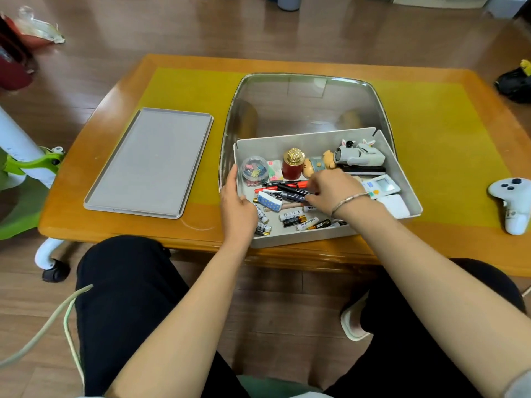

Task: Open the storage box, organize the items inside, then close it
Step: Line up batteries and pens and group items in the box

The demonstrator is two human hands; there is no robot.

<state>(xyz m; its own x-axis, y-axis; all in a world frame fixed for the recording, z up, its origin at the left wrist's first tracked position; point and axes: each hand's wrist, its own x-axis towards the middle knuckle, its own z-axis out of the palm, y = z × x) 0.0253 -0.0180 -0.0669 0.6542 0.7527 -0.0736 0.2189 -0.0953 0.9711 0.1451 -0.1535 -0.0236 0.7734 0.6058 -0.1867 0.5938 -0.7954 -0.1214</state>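
Note:
The storage box point(399, 170) stands open on the table, a white inner tray inside a clear outer shell point(304, 101). Its grey lid point(149, 162) lies flat to the left. Inside are several pens point(284, 185), several batteries point(293, 220), a round tub of clips point(254, 169), a red bottle with a gold cap point(292, 165), toy figures point(359, 155), a white eraser point(269, 201) and a small white remote point(379, 186). My left hand point(237, 206) grips the tray's left wall. My right hand point(333, 191) reaches into the tray and pinches a dark pen.
A white game controller point(513, 203) lies at the table's right side. A yellow mat point(439, 156) covers the table's middle. A green and white chair base point(31, 168) stands left of the table. Black shoes point(515, 81) sit on the floor at far right.

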